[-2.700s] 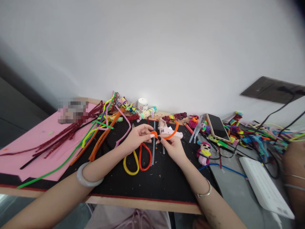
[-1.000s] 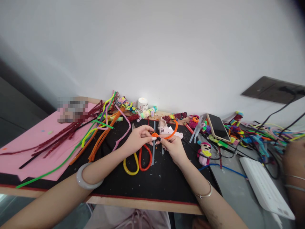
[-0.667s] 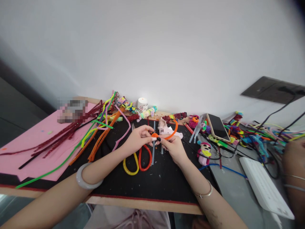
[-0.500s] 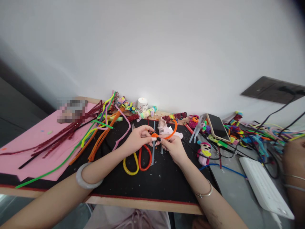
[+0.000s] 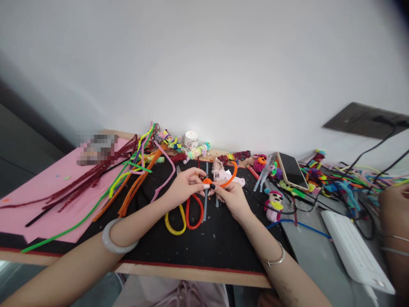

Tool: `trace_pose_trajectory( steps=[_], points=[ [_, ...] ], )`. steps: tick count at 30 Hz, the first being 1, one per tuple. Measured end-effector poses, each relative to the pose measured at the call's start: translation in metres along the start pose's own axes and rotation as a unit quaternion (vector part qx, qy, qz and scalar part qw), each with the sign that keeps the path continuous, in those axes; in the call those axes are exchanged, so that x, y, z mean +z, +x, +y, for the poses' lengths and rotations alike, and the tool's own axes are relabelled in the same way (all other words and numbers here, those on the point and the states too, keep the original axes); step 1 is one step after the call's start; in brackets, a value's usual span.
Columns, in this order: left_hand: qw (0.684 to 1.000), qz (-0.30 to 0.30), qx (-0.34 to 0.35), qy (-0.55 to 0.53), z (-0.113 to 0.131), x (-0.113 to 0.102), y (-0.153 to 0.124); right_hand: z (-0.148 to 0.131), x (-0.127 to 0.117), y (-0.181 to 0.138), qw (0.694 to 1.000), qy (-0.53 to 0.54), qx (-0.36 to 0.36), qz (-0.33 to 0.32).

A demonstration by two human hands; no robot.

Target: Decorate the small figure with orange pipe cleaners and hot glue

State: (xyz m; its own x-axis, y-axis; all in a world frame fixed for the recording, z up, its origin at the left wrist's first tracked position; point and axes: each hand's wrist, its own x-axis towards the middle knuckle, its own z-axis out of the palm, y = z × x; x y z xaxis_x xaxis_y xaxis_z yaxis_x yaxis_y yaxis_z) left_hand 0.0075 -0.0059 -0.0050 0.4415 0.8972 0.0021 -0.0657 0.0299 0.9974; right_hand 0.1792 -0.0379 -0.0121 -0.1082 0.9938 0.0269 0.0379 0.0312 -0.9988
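Both my hands meet over the middle of a black mat. My left hand pinches the coiled end of an orange pipe cleaner between thumb and fingertips. My right hand pinches the same coil from the right, and the free length arcs away up and to the right. Just below my hands lie scissors with one yellow and one red handle loop. A pink-white glue gun lies behind the pipe cleaner.
Loose pipe cleaners fan over the mat's left and a pink sheet. Small pipe-cleaner figures, a phone, cables and a white keyboard crowd the right. Another person's arm shows at the right edge.
My fingers have drawn closer together on the orange coil since the earliest frame, and the free end has curled in slightly. The other person's arm edged up at the right.
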Motion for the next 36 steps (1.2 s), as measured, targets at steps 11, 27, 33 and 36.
trace_pose_trajectory(
  steps=[11,27,33,36],
  points=[
    [1.0,-0.009,0.001,0.006,0.0015,0.0006,-0.0009,-0.0014,0.0018,0.0003,1.0,0.027,0.003,0.004],
    [1.0,-0.022,0.01,-0.002,-0.0024,-0.0003,-0.0005,-0.0009,0.0016,0.0005,0.999,0.034,0.009,0.007],
    [1.0,-0.023,0.011,-0.009,-0.0035,-0.0019,0.0015,-0.0004,0.0,0.0025,0.999,0.038,0.001,0.035],
    [1.0,-0.017,0.007,-0.007,-0.0016,-0.0024,0.0018,-0.0004,-0.001,0.0036,0.997,0.046,0.002,0.054]
  ],
)
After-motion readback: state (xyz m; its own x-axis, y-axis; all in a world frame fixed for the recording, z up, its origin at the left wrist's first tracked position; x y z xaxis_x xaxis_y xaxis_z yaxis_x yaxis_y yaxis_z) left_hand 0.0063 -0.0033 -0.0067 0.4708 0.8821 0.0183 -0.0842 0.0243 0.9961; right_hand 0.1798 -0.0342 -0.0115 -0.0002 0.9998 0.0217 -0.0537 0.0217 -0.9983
